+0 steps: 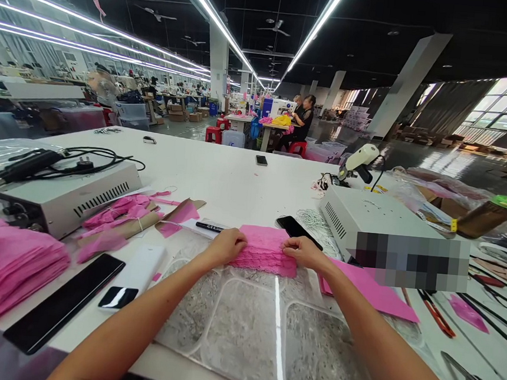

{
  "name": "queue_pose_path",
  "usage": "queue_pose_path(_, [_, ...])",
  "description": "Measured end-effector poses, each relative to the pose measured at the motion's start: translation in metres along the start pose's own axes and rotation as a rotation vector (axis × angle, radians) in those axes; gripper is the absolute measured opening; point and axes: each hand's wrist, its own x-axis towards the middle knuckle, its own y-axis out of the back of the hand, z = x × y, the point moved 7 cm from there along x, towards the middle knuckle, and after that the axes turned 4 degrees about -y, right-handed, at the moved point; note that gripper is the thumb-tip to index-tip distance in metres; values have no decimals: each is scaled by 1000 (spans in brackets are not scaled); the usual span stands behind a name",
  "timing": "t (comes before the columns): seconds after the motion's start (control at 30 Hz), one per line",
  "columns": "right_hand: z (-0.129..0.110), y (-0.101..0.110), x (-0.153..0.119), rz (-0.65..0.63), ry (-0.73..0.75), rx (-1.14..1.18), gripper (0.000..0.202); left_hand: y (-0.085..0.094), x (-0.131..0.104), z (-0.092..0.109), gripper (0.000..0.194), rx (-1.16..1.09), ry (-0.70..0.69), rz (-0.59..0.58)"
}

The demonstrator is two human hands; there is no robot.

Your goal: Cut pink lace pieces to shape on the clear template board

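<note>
A small stack of pink fabric pieces (264, 249) with ruffled front edges lies at the far side of a clear plastic mat (240, 337) with a grey mottled look. My left hand (226, 247) pinches the stack's left edge, fingers closed. On the opposite side, my right hand (304, 251) grips the right edge between thumb and fingers. Just left of the stack is a black marker pen (209, 226). Behind my right hand lies a dark phone (297, 229). A flat pink sheet (373, 290) sits partly behind my right forearm.
Grey boxy machines stand left (66, 197) and right (367, 215). A larger pink fabric pile (11, 269), a long black slab (66, 301) and a white power bank (140, 269) lie at left. Orange-handled cutters (438, 315) lie right. A person (302, 123) sits farther back.
</note>
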Motion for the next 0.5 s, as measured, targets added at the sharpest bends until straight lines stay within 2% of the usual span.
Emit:
queue_pose_path(0.13, [-1,2,-2,11,22,-22,20,2,-6,1,16,73,2,30])
queue_pose_path(0.23, [-2,4,-3,53,47,-49,19,4,-13,1,24,146,-1,68])
queue_pose_path(0.5, [-12,4,-18,234,216,-153,20,8,-28,3,23,290,-99,147])
